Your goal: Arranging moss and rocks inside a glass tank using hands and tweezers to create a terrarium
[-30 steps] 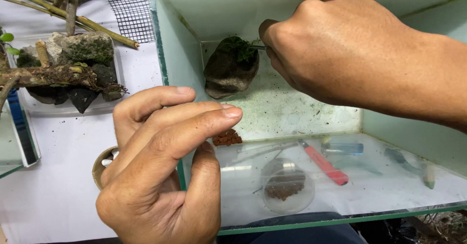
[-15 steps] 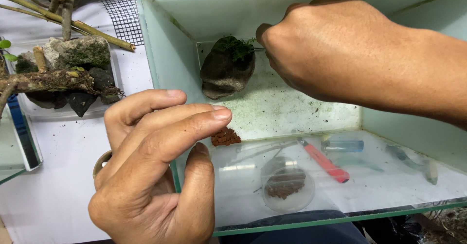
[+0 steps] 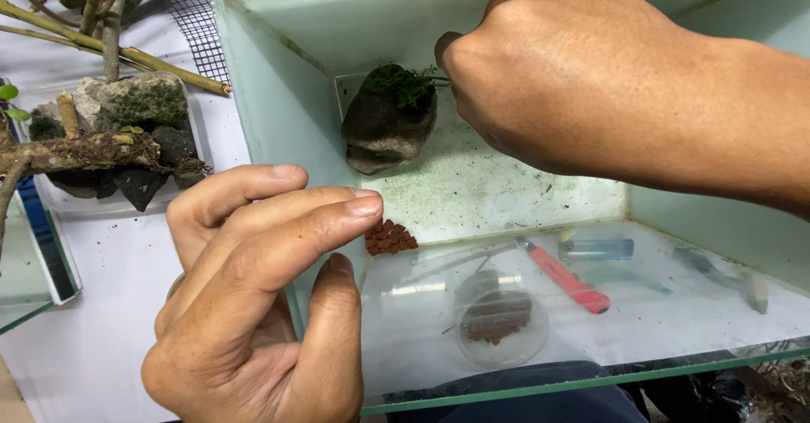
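— That tank (image 3: 287, 128), clear glass?

— Glossy glass, greenish at the edges. The rock (image 3: 384, 132) inside is rough, matt stone, capped with soft, fuzzy moss (image 3: 403, 83).

— And outside?

— Coarse bark on the branches (image 3: 93, 149), and stiff black plastic mesh (image 3: 198, 22).

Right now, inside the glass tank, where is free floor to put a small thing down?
Free: the speckled floor between the mossy rock, the brown pellet pile and the right wall. Crowded: around the rock, where the right hand works. The left hand blocks the front-left corner.
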